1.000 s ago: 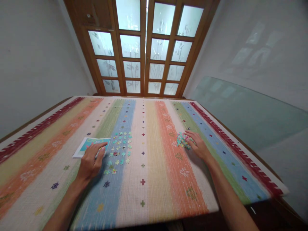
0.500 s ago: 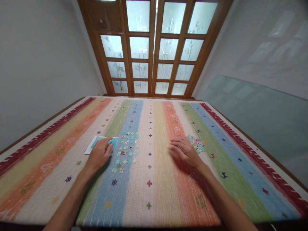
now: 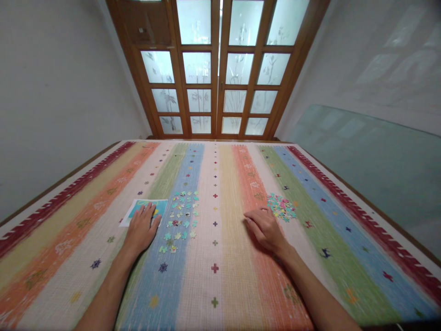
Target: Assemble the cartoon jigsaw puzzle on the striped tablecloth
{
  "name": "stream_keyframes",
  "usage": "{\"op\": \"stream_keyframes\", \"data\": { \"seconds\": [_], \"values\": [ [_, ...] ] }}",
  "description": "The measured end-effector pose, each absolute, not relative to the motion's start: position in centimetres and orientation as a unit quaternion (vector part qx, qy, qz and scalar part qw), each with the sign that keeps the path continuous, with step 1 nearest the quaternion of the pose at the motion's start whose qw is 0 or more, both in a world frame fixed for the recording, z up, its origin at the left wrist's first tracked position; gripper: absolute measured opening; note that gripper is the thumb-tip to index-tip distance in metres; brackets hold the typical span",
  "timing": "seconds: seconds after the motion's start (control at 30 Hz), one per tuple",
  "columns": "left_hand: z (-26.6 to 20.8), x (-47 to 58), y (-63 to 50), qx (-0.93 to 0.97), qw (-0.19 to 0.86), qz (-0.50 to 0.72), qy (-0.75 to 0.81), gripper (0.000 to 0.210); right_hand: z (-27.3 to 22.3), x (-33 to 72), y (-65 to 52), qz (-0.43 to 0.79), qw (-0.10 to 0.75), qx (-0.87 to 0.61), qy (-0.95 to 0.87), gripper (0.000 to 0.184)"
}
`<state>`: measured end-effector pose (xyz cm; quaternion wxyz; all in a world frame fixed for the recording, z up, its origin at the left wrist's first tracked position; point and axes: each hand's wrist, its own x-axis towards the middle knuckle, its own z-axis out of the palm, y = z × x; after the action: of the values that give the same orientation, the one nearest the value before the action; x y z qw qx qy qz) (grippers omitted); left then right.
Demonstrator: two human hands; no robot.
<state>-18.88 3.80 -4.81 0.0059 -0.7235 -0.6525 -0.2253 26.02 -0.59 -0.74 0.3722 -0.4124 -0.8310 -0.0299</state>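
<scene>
My left hand [image 3: 142, 226] lies flat with its fingers stretched over a picture card [image 3: 130, 214] in blue and white, covering part of it. Just right of that hand, small jigsaw pieces [image 3: 186, 224] are spread out in loose rows, mostly teal and pale green. My right hand [image 3: 266, 228] rests on the orange stripe with its fingers curled in. Whatever the curled fingers may hold is hidden. Beyond its knuckles sits a heap of jigsaw pieces [image 3: 281, 208] in teal, pink and yellow, close to the hand.
A striped tablecloth [image 3: 234, 266] with small woven motifs covers the table. Wooden doors with frosted panes [image 3: 199, 101] stand behind the far edge. A pale green panel [image 3: 365, 156] leans along the right wall.
My right hand has curled its fingers and drawn slightly back from the heap, showing more of it. My left hand has slid a little lower on the card, fingers straighter.
</scene>
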Motion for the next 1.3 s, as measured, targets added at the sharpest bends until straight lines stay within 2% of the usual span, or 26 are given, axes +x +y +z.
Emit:
{"op": "stream_keyframes", "data": {
  "seconds": [0.33, 0.57, 0.87, 1.3],
  "values": [
    [-4.1, -18.9, 3.7, -0.730, 0.007, -0.256, -0.633, 0.052, -1.0, 25.6, -0.9, -0.037, 0.370, -0.406, -0.835, 0.022],
    [-1.5, -17.7, 4.0, -0.777, 0.009, -0.272, -0.567, 0.038, -1.1, 25.5, -1.1, -0.033, 0.375, -0.405, -0.833, 0.021],
    [0.8, -13.7, 5.1, -0.853, -0.014, -0.217, -0.474, 0.029, -1.3, 25.4, -1.1, -0.030, 0.368, -0.405, -0.836, 0.022],
    [0.8, -15.5, 6.3, -0.826, -0.023, -0.165, -0.539, 0.022, -1.3, 25.3, -1.1, -0.041, 0.366, -0.402, -0.838, 0.021]
  ]
}}
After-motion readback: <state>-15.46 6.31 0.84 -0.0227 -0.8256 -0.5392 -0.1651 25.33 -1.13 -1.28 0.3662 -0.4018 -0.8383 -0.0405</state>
